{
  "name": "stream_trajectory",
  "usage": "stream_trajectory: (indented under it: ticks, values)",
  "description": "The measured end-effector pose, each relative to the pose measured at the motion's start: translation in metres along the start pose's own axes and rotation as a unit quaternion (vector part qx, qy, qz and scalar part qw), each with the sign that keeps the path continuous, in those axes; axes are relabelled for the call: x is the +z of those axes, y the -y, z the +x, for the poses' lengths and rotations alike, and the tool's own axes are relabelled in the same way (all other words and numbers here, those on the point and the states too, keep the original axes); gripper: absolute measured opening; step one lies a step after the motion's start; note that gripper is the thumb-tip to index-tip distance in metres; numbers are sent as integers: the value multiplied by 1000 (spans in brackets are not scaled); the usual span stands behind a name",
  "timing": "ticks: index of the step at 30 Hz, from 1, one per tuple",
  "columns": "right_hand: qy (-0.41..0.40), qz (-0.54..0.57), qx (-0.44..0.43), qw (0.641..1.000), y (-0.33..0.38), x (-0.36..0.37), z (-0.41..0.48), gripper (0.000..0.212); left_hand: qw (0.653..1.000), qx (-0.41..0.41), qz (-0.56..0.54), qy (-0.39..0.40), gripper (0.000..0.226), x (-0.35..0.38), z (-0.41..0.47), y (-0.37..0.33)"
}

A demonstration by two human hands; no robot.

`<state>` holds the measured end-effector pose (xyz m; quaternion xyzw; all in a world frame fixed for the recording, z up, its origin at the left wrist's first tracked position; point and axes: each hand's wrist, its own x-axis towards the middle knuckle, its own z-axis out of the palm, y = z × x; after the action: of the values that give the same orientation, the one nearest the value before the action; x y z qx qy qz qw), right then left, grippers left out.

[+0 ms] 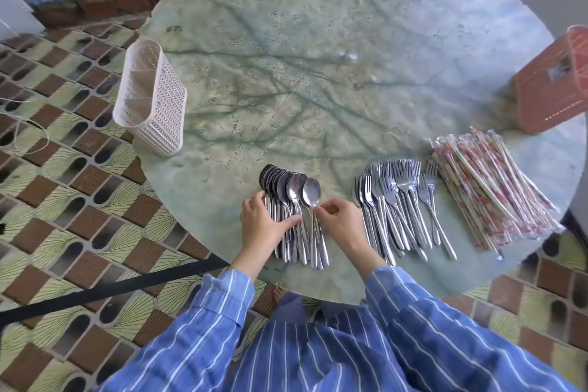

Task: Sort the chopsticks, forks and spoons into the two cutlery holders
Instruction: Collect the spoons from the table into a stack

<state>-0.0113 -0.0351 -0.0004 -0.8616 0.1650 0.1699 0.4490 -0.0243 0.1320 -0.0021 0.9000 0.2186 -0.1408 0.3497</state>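
spoons (291, 200) fanned at desk (318, 57) near edge; judged stiff, light, slick steel, best gathered by the handles | forks (394, 200), wrapped chopsticks (490, 194) laid rightward | left hand (261, 223) flat, fingers spread on handles, nothing gripped | right hand (337, 219) pinched on one spoon's neck | white holder (149, 99) far left, red holder (553, 89) far right

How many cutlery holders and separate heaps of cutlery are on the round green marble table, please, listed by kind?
White perforated plastic cutlery holder: 1
Red-brown plastic cutlery holder: 1
Heap of steel spoons: 1
Heap of steel forks: 1
Heap of wrapped wooden chopsticks: 1
Total: 5, both holders empty as far as visible. Single pieces overlap too much to count.
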Motion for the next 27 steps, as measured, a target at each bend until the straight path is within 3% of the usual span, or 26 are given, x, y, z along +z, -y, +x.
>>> stream_trajectory:
  ticks: [7,12,20,24,27]
  values:
    - [3,4,-79,997,44,-4,25,4,982,-16,-171,-77,71,-33,14,4]
    - [53,-34,-193,979,121,17,59,14,946,-20,-263,-188,53,-81,35,8]
    - [111,-52,-346,930,267,100,114,32,862,-36,-385,-327,68,-143,83,13]
    - [151,-127,-396,897,304,136,136,53,855,-35,-406,-320,73,-154,99,21]
    - [159,-183,-414,878,312,150,149,43,857,-27,-402,-320,68,-155,110,30]
